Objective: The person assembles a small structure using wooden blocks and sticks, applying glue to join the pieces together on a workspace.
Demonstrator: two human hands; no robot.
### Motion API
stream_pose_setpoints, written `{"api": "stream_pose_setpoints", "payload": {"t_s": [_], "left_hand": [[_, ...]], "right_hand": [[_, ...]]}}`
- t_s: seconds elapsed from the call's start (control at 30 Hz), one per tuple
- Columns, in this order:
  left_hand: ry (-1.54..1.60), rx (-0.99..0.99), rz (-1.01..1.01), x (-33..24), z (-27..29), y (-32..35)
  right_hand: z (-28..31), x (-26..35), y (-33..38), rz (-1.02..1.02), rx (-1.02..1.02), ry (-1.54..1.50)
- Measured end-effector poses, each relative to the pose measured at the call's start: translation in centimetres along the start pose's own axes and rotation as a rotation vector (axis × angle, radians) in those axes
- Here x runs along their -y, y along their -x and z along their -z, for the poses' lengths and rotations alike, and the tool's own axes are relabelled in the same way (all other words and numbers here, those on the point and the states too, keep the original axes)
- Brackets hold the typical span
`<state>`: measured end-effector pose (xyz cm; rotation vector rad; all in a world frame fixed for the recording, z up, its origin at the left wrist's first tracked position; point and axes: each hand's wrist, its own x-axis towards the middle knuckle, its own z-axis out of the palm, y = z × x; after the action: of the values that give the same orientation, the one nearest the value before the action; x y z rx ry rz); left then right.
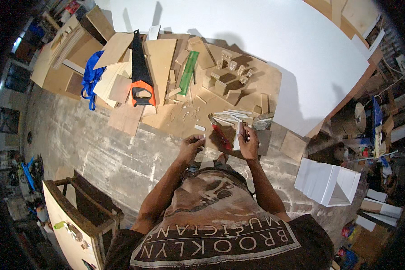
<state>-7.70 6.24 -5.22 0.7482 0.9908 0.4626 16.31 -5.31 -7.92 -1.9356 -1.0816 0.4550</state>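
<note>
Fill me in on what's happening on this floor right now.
A person crouches over plywood sheets covered in wood scraps. The right hand holds a small dark piece upright; the left hand rests by a red-handled tool lying beside white strips. A handsaw with an orange handle and a green ruler lie untouched farther off.

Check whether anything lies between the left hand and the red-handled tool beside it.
Nothing visible does. The left hand sits just left of the red-handled tool, with only bare board between them. The right hand holds a small dark piece.
</note>
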Motion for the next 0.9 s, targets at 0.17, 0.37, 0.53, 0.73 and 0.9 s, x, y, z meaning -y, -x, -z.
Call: {"api": "stream_pose_setpoints", "payload": {"t_s": [0.17, 0.37, 0.53, 0.73, 0.9], "left_hand": [[0.094, 0.089, -0.053, -1.6, -3.7, -0.6], [-0.604, -0.124, -0.479, 0.1, 1.3, -4.4], [-1.156, -0.253, -0.811, -2.7, 5.1, -9.9], [-1.455, -0.277, -1.009, -6.3, 0.1, -16.4], [-1.696, 0.004, -0.984, -6.3, 0.4, -20.5]], "right_hand": [[0.8, 8.0, 0.1, 0.129, 0.128, -0.200], [-0.8, 2.1, 0.6, 0.091, -0.042, 0.076], [1.1, -1.7, 2.2, 0.148, -0.052, 0.205], [1.4, -1.5, 2.9, 0.072, 0.058, 0.330], [2.3, -0.8, 3.9, 0.089, 0.029, 0.352]]}}
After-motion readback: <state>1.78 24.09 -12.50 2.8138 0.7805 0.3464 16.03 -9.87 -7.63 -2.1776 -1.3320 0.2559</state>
